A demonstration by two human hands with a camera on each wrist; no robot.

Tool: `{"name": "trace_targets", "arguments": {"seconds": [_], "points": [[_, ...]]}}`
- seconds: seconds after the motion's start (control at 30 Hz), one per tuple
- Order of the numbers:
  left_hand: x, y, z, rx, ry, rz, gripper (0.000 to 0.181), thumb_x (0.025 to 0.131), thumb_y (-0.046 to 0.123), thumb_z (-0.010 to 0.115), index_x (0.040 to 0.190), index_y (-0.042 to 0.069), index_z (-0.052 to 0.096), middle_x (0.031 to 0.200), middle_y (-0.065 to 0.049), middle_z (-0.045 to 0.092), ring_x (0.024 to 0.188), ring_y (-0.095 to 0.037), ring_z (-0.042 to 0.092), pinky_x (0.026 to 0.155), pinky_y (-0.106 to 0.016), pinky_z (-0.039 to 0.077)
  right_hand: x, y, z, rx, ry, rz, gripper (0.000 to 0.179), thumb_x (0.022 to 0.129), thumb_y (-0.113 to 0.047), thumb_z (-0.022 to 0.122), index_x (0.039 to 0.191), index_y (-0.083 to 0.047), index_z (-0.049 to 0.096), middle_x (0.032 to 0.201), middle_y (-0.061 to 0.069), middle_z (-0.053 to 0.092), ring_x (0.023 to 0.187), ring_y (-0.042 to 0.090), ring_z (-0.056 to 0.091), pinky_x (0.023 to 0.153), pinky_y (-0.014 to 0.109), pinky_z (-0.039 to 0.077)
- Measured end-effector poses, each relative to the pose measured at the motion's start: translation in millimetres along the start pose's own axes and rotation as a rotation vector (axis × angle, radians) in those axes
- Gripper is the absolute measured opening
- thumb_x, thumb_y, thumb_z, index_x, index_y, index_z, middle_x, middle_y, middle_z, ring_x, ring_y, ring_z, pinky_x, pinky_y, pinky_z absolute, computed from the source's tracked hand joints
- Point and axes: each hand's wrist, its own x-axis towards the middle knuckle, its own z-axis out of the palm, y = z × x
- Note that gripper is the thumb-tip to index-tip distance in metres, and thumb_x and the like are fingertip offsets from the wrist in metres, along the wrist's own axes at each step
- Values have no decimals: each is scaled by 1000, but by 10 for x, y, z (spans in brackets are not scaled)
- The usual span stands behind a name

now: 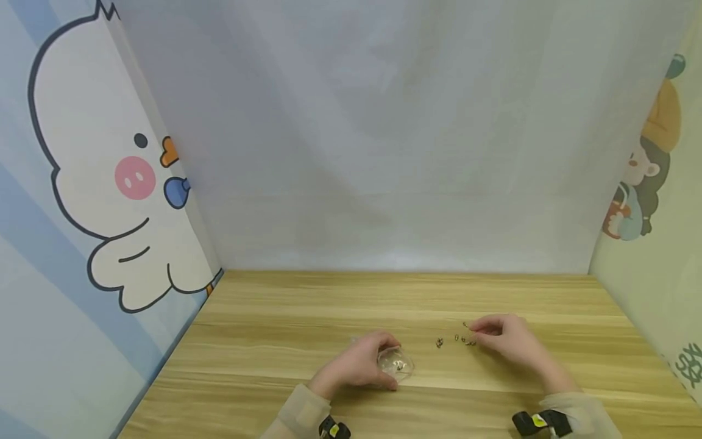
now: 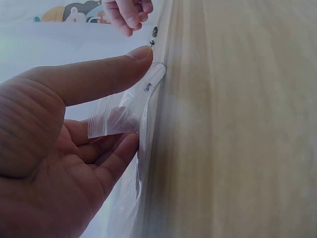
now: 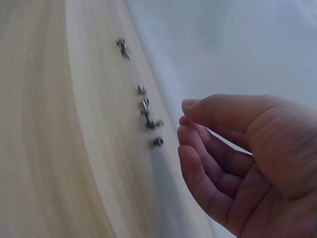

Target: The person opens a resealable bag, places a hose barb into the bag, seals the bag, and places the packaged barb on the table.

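Note:
My left hand (image 1: 359,363) holds a clear zip-top plastic bag (image 1: 393,364) low on the table, thumb on one side and fingers on the other. A small dark metal piece (image 2: 148,88) shows inside the bag. My right hand (image 1: 510,337) is just right of several small metal pieces (image 1: 468,342), its fingers loosely bent and the thumb close to the index finger. Nothing can be seen between its fingertips (image 3: 189,103). In the right wrist view the metal pieces (image 3: 147,111) look like tiny screws or fittings, but blur hides their exact kind.
Between the hands, a small cluster of metal pieces (image 1: 439,342) lies on the wood-grain table (image 1: 307,299). A grey-white curtain (image 1: 373,152) hangs along the back edge. Printed panels stand at the left (image 1: 82,183) and right (image 1: 658,262).

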Motion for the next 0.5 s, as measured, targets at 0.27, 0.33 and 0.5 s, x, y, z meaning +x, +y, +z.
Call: {"name": "trace_targets", "arguments": {"seconds": [0.27, 0.33, 0.5], "points": [[5, -12, -5, 12, -1, 1, 70, 69, 13, 102, 129, 3, 68, 127, -2, 68, 119, -15, 63, 109, -31, 49, -21, 180, -127, -49, -19, 50, 23, 94, -15, 81, 113, -2, 78, 101, 3, 76, 92, 18, 67, 78, 26, 55], [5, -15, -6, 11, 0, 1, 70, 69, 14, 102, 129, 3, 68, 127, -1, 68, 119, -14, 63, 109, -31, 49, -16, 201, -117, -49, -36, 61, 24, 94, -16, 82, 113, -2, 78, 101, 2, 75, 92, 17, 66, 79, 27, 55], [-6, -18, -14, 12, -1, 10, 70, 69, 15, 102, 130, 3, 68, 127, -2, 69, 118, -14, 63, 108, -32, 50, -1, 246, -71, -32, -47, 77, 24, 94, -16, 81, 113, -2, 78, 100, 1, 75, 92, 17, 67, 79, 26, 55]]}}
